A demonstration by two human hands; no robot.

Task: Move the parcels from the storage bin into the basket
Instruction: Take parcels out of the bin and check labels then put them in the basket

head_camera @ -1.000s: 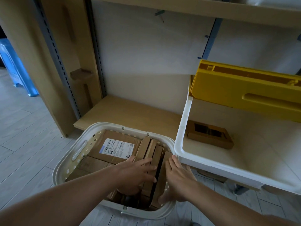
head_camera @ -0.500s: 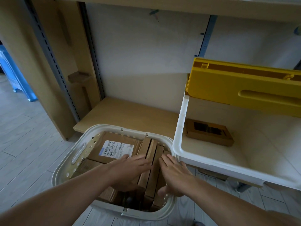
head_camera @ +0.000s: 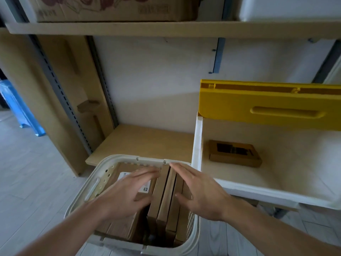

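Observation:
A cream plastic basket stands on the floor, filled with brown cardboard parcels; several stand on edge at its right side, and one with a white label lies flat at the left. My left hand hovers over the flat parcels with fingers spread, holding nothing. My right hand is raised above the upright parcels, fingers apart, empty. To the right, the white storage bin holds one flat brown parcel near its back left corner.
A yellow lid leans upright at the back of the bin. A wooden low shelf lies behind the basket. An upper shelf carries a cardboard box and a white bin. Something blue stands at far left.
Both hands have lifted off the upright parcels in the basket and spread apart. The view has tilted upward, showing the upper shelf.

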